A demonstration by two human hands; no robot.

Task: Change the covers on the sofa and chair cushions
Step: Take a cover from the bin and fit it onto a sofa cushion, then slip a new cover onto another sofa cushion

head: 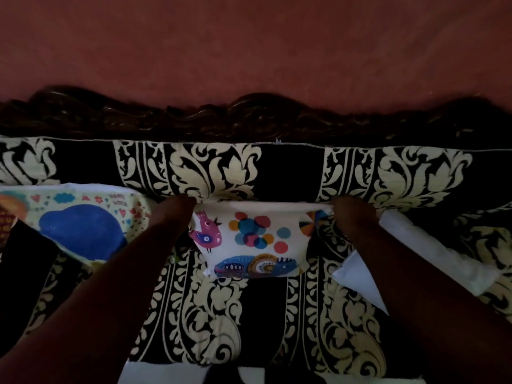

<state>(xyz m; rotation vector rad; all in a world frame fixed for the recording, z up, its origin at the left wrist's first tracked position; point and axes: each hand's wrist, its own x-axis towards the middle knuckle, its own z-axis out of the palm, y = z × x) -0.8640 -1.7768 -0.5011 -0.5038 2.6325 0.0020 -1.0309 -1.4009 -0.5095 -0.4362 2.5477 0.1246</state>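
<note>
- Two hands reach forward to a cushion [250, 239] printed with a pink bird, coloured dots and a blue fish on a cream ground; it sits low against the sofa back, partly sunk in a black-and-cream leaf-patterned cover [221, 314].
- Left hand [177, 209] holds the cushion's upper left corner, fingertips tucked out of sight where the cushion meets the sofa back.
- Right hand [347, 210] holds the upper right corner the same way; the top edge is stretched taut between them.
- Second cushion [80, 225], cream with a large blue whale, lies to the left.
- White fabric [415, 256] lies to the right, beside the right forearm.
- Behind runs the patterned sofa back [291, 167], its dark carved wooden frame [249, 115], then a reddish wall [249, 45]. The light is dim.
</note>
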